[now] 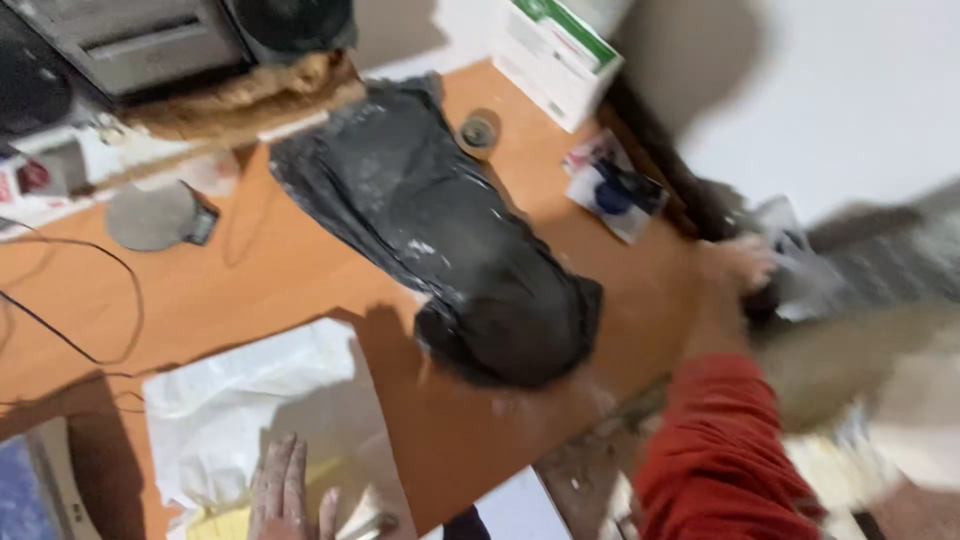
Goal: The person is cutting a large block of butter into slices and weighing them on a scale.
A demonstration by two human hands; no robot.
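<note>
Left hand: the left hand (pixel 285 490) lies flat, fingers spread and dusted white, holding nothing; it presses on the white sheet (pixel 250 410) at the near edge of the table (pixel 300 270).
Right hand: the right hand (pixel 745 265), at the end of a red sleeve (pixel 715 450), reaches past the far right table edge to a pale crumpled wrapper (pixel 800 270); it seems to close on it, but motion blur leaves the grip uncertain.
Black bag: a full black bag (pixel 450 230), streaked with white powder, lies on the table ahead of the left hand and to the left of the right hand, touching neither.
Beyond the bag: a small round cap (pixel 479 131) and a white and green box (pixel 555 55); between bag and right hand, a small packet (pixel 612 190) with blue on it.
Far left of the left hand: a grey scale (pixel 155 215) and a thin black cable (pixel 70 340).
Progress: judging by the powder on bag, table and fingers, some handling looks done; the bag appears closed and the sheet carries no heap, so any portioning seems left.
Hidden or unclear: the left hand is cut off by the lower frame edge; something yellow beneath it cannot be identified; the right side is heavily blurred.
</note>
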